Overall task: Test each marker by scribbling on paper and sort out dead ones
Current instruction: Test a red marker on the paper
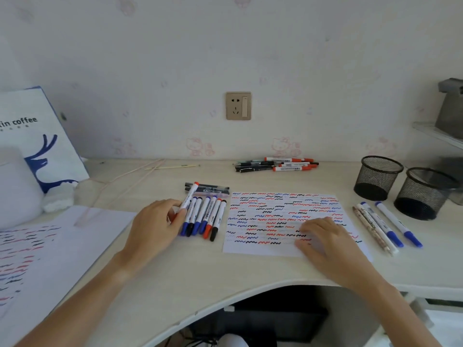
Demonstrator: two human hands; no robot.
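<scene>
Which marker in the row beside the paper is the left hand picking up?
The left hand holds the red-capped marker, lying slanted across the top of the row; the others lie flat, parallel.

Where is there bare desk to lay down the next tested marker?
Bare desk runs along the near edge below the scribble sheet, and between the sheet and the far marker pile. It is crowded left of the sheet, where the left hand grips a marker over the marker row.

Matt pale wood-look desk (pixel 175 271), black wire-mesh metal cups (pixel 378 179), smooth plastic markers (pixel 203 216).
</scene>
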